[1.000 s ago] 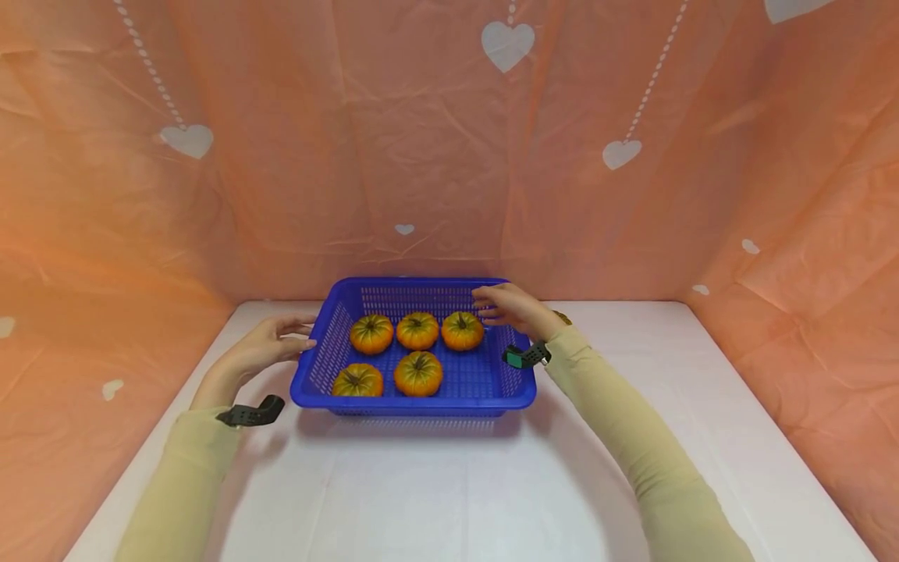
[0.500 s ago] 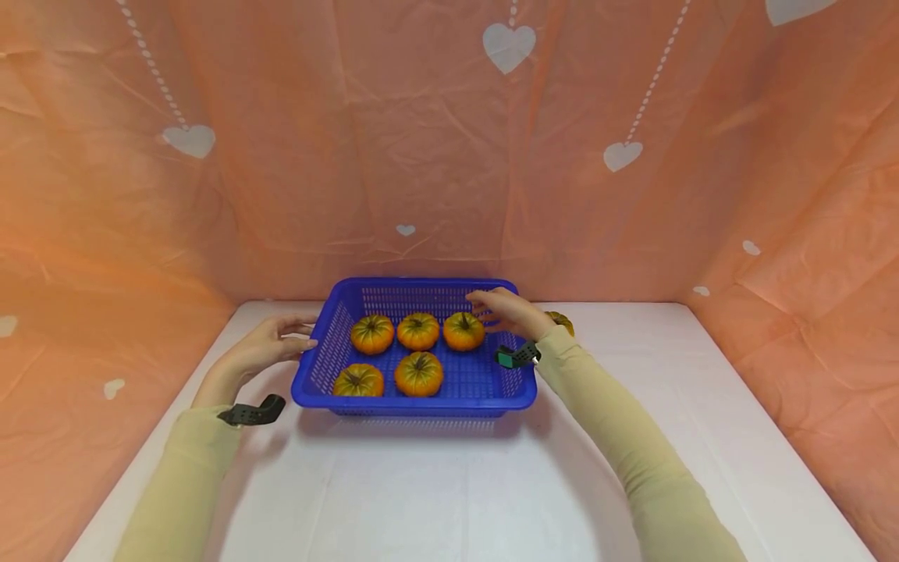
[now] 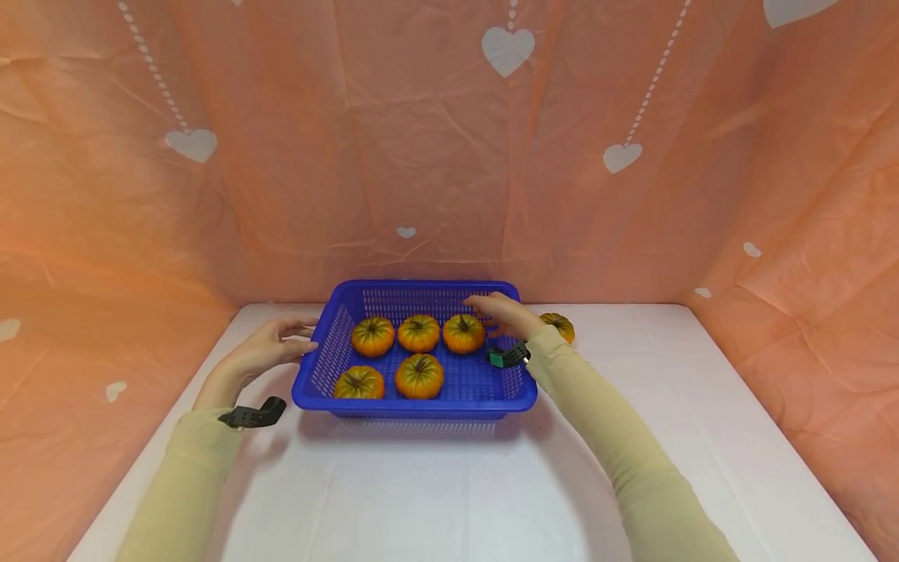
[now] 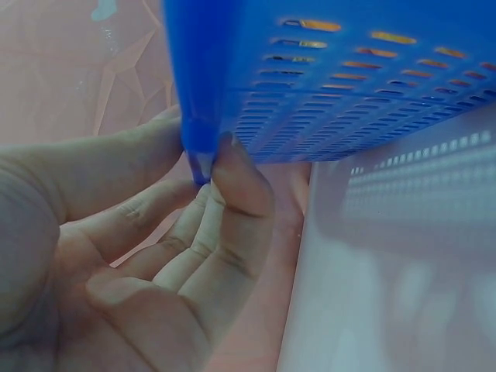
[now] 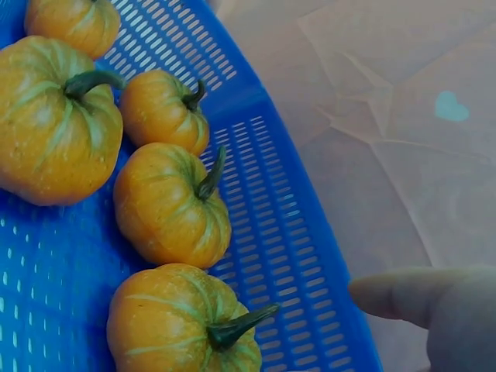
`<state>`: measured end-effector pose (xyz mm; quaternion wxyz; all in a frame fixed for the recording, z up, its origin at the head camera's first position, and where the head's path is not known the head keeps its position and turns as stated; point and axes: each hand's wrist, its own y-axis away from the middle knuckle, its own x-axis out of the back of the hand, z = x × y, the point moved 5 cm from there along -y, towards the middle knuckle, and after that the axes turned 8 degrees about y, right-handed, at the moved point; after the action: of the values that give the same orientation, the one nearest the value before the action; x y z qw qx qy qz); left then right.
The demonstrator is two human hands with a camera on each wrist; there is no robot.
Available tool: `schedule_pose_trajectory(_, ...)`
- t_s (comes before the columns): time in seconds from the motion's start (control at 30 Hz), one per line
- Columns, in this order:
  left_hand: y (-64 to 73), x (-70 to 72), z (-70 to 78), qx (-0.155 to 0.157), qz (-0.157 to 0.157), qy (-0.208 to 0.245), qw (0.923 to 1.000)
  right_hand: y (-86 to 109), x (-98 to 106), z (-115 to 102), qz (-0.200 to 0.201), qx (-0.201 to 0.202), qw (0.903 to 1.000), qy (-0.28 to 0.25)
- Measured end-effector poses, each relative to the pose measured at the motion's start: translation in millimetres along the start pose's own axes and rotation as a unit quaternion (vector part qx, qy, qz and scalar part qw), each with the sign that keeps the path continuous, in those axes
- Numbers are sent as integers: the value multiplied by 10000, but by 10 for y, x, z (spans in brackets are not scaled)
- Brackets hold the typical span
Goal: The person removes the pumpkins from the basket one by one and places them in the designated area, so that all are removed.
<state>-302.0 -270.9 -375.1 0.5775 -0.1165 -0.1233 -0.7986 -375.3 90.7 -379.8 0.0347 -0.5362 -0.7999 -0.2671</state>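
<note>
A blue plastic basket point(image 3: 414, 405) with slotted walls stands on the white table and holds several small orange pumpkins point(image 3: 419, 377). At its left end, my left hand point(image 3: 261, 353) pinches the rim between thumb and fingers; the left wrist view shows the fingertips curled up under the basket's edge point(image 4: 203, 70). Over the right end of the basket, my right hand point(image 3: 506, 314) hovers with loosely extended fingers, right of the rear pumpkin point(image 3: 463, 334). The right wrist view shows only one extended finger point(image 5: 395, 294) beside the rim; the other fingers are out of frame.
Another pumpkin point(image 3: 559, 326) lies on the table outside the basket, partly behind the right wrist. The white tabletop point(image 3: 393, 492) extends in front. A pinkish-orange cloth point(image 3: 435, 172) with white hearts encloses the back and sides.
My right hand has shifted slightly left and down over the basket, uncovering more of the pumpkin on the table. The left hand and the basket stay in place.
</note>
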Motion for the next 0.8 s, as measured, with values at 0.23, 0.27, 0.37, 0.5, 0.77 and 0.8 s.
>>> schedule_pose_trajectory(0.23,5,3,-3,-48,-10,-21,10000,-80,-21,44,2,-40,9998,200)
schedule_pose_trajectory(0.27,6,3,0,-59,-13,-21,10000,-86,-22,47,17,-41,9997,234)
schedule_pose_trajectory(0.37,1,3,-4,-71,-24,7,10000,-96,-25,52,15,-72,9993,362)
schedule_pose_trajectory(0.5,-8,3,-9,-88,-25,-12,10000,-96,-34,54,-17,-148,9993,350)
schedule_pose_trajectory(0.77,-14,14,-25,-22,19,-17,10000,-100,-70,73,-185,-335,9991,176)
schedule_pose_trajectory(0.8,-14,16,-27,-18,21,-16,10000,-100,-73,78,-182,-371,9990,158)
